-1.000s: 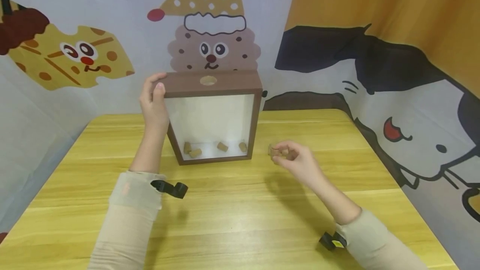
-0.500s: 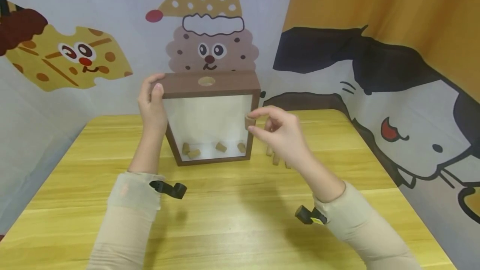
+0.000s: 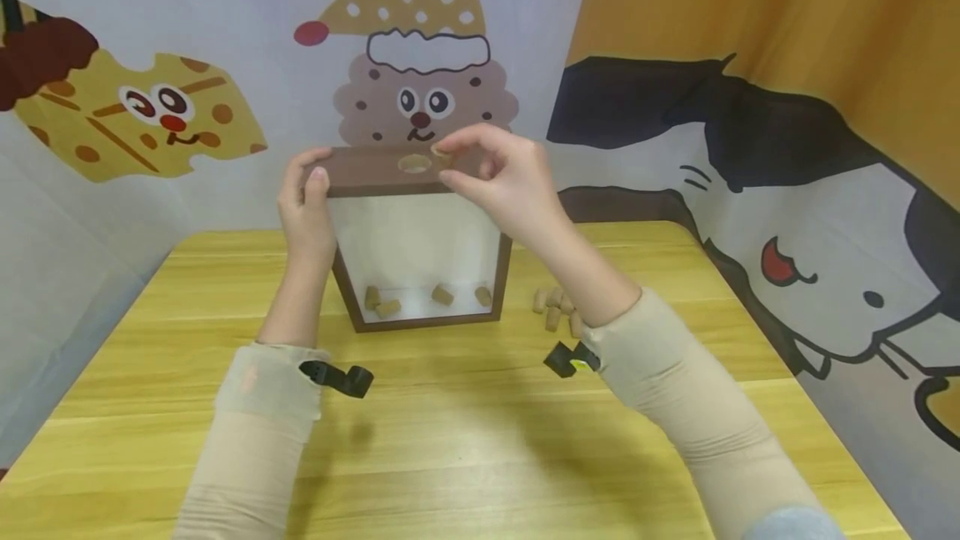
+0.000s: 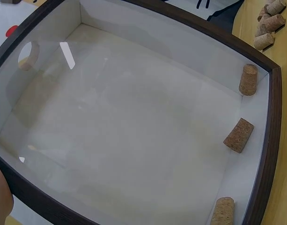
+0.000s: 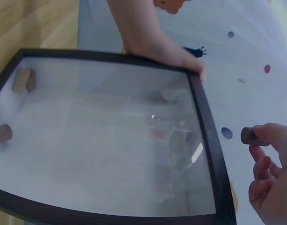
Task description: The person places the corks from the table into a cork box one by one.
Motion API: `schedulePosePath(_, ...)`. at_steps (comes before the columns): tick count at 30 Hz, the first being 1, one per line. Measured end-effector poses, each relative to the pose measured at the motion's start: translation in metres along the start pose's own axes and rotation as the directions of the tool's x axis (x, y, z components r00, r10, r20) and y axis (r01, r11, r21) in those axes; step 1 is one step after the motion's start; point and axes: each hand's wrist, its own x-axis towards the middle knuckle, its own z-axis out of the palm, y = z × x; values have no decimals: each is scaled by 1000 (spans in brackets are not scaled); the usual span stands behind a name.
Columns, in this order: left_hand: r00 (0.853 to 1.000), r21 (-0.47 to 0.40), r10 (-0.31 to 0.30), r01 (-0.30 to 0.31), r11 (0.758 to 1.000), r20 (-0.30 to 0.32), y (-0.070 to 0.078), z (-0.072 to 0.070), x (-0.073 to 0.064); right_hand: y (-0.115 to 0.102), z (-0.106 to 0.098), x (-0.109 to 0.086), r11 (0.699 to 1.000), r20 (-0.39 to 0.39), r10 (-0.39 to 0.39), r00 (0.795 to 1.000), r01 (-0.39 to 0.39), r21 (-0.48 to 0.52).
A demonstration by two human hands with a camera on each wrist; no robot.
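Observation:
A brown-framed shadow box (image 3: 367,182) with a clear front stands upright on the table, a round hole (image 3: 415,163) in its top. Several corks (image 3: 442,296) lie along the bottom inside it. My left hand (image 3: 307,211) grips the box's upper left corner, thumb in front and fingers over the top. Between thumb and index finger my right hand (image 3: 510,177) pinches a cork (image 5: 248,136), held over the box top just right of the hole. In the right wrist view that cork lies sideways in the fingertips.
Several loose corks (image 3: 553,307) lie in a group on the wooden table (image 3: 450,440), right of the box and partly behind the right forearm. A printed cartoon cloth (image 3: 247,107) hangs behind the table and along its sides.
My right hand has risen from the loose corks at the right, passed the box's right side with one cork, and reached its top. The left hand keeps its grip on the corner.

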Motion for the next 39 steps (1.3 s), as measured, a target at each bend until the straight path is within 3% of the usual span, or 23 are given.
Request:
schedulePosePath(6,1000,-1,-13,13,1000,-3,0,-1,1,3,12,26,999,61,6,998,-3,-39)
schedulePosePath(11,1000,-7,-13,13,1000,-11,0,-3,0,5,24,38,993,122,79,989,-67,-101)
schedulePosePath(17,1000,-16,-1,1,1000,-7,-2,-4,-1,6,33,43,945,170,224,960,-171,-279)
schedulePosePath(23,1000,-8,-15,15,1000,-4,0,-3,-2,6,34,43,923,184,254,949,-181,-340)
schedulePosePath(30,1000,3,-13,13,1000,3,1,-2,-3,6,31,37,936,164,197,967,-135,-325)
schedulePosePath(35,1000,-2,-18,18,1000,4,2,-1,-3,7,23,26,973,121,141,982,-116,-198)
schedulePosePath(39,1000,-7,-9,9,1000,10,3,0,-2,6,11,10,985,72,125,990,-115,-132)
